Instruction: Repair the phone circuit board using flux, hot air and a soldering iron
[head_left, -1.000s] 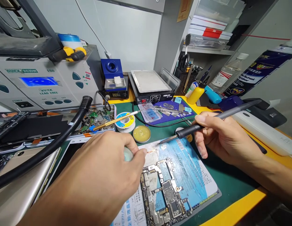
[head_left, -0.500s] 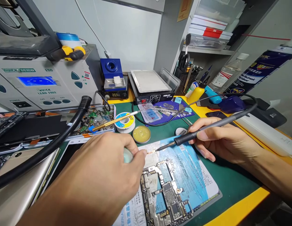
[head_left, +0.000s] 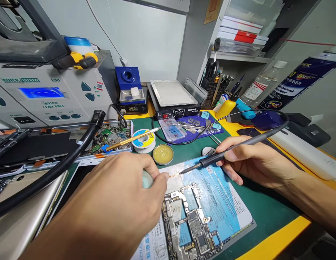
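My right hand [head_left: 254, 160] grips a black soldering iron [head_left: 212, 159] like a pen. Its dark tip points left and meets, or nearly meets, a thin copper-coloured strip of desoldering braid [head_left: 173, 176]. That strip sticks out from the pinched thumb and forefinger of my left hand [head_left: 121, 202]. A pale green round spool [head_left: 147, 179] shows partly inside the left hand; the rest is hidden. Below the tip a phone circuit board [head_left: 195, 224] lies flat on a blue and white work sheet [head_left: 220, 202]. An open tin of amber flux [head_left: 163, 154] sits just beyond my left fingers.
Behind stand a hot-air station [head_left: 48, 94] with a black hose [head_left: 73, 155], a blue soldering stand [head_left: 127, 77] and a hot plate [head_left: 174, 93]. A solder reel [head_left: 144, 141] sits near the flux. The iron's cable [head_left: 189, 141] loops across the bench. Bottles [head_left: 262, 85] stand at right.
My right hand and the soldering iron's handle have shifted slightly left. The tip stays at about the same spot by the braid, and my left hand has hardly moved.
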Available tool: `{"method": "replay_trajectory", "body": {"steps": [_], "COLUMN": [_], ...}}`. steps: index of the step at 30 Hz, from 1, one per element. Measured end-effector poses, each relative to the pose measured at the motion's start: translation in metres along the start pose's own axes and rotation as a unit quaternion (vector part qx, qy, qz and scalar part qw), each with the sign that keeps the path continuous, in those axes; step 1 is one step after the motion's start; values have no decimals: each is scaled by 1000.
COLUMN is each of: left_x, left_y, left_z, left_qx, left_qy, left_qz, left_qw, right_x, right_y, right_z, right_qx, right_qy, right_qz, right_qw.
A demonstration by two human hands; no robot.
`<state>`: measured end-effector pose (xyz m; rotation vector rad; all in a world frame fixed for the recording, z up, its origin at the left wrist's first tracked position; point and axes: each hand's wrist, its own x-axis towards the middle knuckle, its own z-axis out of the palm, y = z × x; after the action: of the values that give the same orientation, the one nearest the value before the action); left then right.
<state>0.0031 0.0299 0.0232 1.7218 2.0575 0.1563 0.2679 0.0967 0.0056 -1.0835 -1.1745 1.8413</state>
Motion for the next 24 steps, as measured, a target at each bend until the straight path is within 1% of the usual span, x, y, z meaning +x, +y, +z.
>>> {"method": "replay_trajectory", "body": {"steps": [4, 13, 20, 24], "left_x": [-1, -1, -1, -1], "left_y": [0, 7, 5, 2], "left_z": [0, -2, -2, 1], "left_qx": [3, -4, -11, -8], "left_qy": [3, -4, -7, 2], "left_qz": [-2, 4, -1, 11], "left_qw": [1000, 1000, 1000, 1000], "right_x": [0, 1, 2, 1], "right_y": [-2, -7, -9, -9], "right_z": [2, 2, 3, 3], "right_qx": [-5, -12, -15, -13], "right_qy": [13, 28, 35, 31], "right_qz": [-2, 10, 31, 18], "right_qw": [1000, 1000, 999, 999]}}
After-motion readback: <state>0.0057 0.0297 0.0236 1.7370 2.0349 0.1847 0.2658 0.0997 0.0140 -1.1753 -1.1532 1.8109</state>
